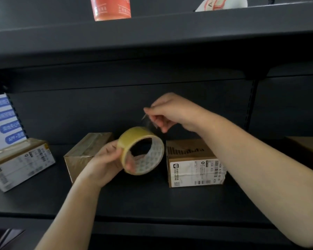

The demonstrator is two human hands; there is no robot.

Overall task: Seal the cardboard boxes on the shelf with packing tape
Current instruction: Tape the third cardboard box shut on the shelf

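Note:
My left hand grips a yellowish roll of packing tape above the dark shelf, fingers curled round its rim. My right hand pinches the clear free end of the tape, lifted up and right of the roll. Three cardboard boxes stand on the shelf: a labelled box at the left, a plain brown box behind my left hand, and a labelled box under my right forearm. The plain box is partly hidden by my hand.
Another brown box shows at the right edge. The upper shelf overhangs closely, carrying an orange container and a white item. A white and blue sign stands at the far left.

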